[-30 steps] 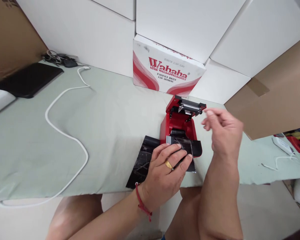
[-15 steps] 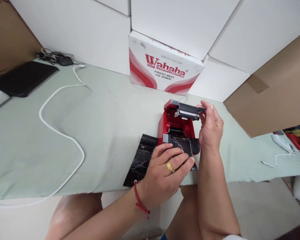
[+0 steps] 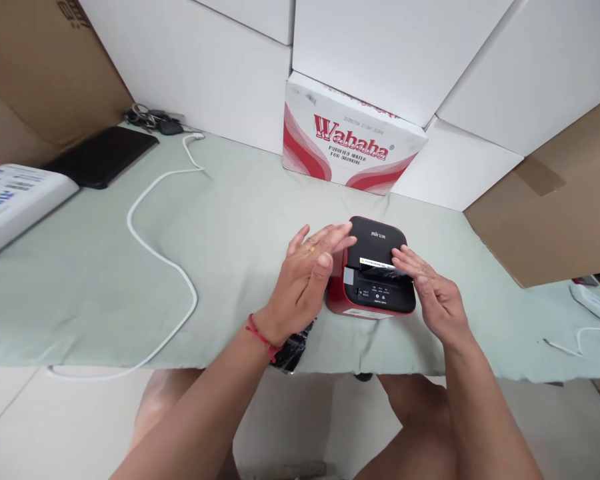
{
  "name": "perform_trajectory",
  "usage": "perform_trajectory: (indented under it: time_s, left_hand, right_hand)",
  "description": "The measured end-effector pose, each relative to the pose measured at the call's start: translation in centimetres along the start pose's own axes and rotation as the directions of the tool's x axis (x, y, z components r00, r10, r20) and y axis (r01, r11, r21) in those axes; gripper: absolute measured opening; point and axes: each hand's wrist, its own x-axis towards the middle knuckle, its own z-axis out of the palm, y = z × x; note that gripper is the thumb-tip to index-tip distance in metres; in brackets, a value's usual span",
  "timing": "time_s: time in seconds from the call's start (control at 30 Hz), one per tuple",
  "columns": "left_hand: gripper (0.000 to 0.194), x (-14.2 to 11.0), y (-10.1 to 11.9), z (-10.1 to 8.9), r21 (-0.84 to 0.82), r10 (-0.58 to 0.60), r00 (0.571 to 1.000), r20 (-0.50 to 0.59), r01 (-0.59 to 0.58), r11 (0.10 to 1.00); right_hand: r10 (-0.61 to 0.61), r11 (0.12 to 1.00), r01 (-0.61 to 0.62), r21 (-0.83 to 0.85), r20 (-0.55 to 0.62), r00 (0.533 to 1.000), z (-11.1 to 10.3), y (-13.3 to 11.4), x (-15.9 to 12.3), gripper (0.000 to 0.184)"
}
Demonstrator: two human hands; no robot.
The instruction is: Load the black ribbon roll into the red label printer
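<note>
A small red and black label printer (image 3: 377,250) stands on the cloth-covered table with its black lid down. White lettering marks the lid, and buttons sit on the front panel. My left hand (image 3: 310,273) is open at the printer's left side, fingers stretched out near the lid's edge. On the other side my right hand (image 3: 433,287) is also open, its fingertips at the lid's right edge. Beneath my left wrist lies a piece of black marbled film (image 3: 293,350), partly hidden by the hand.
A Wahaha water carton (image 3: 350,147) leans against white boxes (image 3: 190,67) behind the printer. A white cable (image 3: 165,253) curves across the left of the table (image 3: 240,180). Keys (image 3: 155,120), a black flat case (image 3: 105,157) and a white box (image 3: 20,200) lie far left.
The printer's lid has swung from raised to down. My right hand has let go of the lid, and my left hand has lifted off the front to the printer's left side.
</note>
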Motion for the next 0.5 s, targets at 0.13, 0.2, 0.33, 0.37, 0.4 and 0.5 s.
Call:
perform_trajectory:
  time_s: [0.13,0.2,0.33,0.37,0.4,0.5]
  left_hand:
    - [0.060,0.5,0.1,0.5,-0.005,-0.007,0.994,0.110,0.008,1.000]
    - [0.060,0.6,0.2,0.6,0.044,-0.019,0.995,0.096,0.015,0.999]
    - [0.061,0.8,0.3,0.6,0.097,-0.049,0.996,0.076,0.042,0.994]
    - [0.060,0.9,0.3,0.6,0.081,-0.072,0.995,0.070,0.067,0.994]
    - [0.059,0.9,0.3,0.7,0.046,-0.104,0.993,0.063,0.101,0.994]
    - [0.046,0.6,0.2,1.0,-0.154,-0.219,0.974,0.055,0.225,0.962]
  right_hand:
    - [0.018,1.000,-0.018,0.021,0.010,1.000,0.2,0.5,0.0,0.035]
    - [0.017,0.999,-0.017,0.035,0.003,1.000,0.3,0.6,0.0,0.034]
    - [0.010,0.998,-0.010,0.058,-0.012,1.000,0.8,0.7,0.1,0.032]
    - [0.019,0.998,-0.017,0.063,-0.024,1.000,0.9,0.6,0.2,0.032]
    - [0.030,0.997,-0.027,0.068,-0.041,0.999,1.1,0.6,0.1,0.032]
    - [0.058,0.997,-0.051,0.063,-0.120,0.991,1.7,0.6,-0.1,0.029]
